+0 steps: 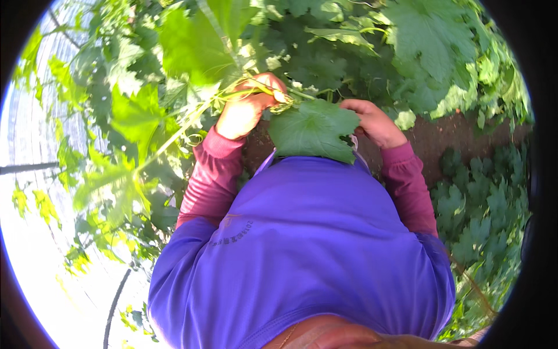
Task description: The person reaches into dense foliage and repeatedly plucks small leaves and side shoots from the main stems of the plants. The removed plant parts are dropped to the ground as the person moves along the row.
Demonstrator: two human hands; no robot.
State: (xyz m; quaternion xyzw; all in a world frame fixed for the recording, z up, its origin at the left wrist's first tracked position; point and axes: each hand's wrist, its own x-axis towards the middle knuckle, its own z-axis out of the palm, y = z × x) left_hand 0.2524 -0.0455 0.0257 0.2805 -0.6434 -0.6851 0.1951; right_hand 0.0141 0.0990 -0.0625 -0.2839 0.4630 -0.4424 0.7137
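Observation:
My left hand [250, 104] is closed around a green vine stem [174, 136] with thin curling tendrils, which slants from the lower left up to my fingers. A yellowish bit of stem and a dry, crinkled tendril tuft [283, 102] show at the fingertips. A broad lobed green leaf [314, 131] hangs between my hands, before the purple shirt. At that leaf's right edge is my right hand [372, 122], its fingers bent and partly behind the leaf; whether they grip anything is hidden. Something pale shows just below those fingers.
Dense large-leaved vines [429, 39] stand in front and to the left. Brown soil [462, 139] runs on the right, with more leafy plants [475, 209] beside it. On the left, bright translucent sheeting [26, 131] is crossed by dark bars [28, 168].

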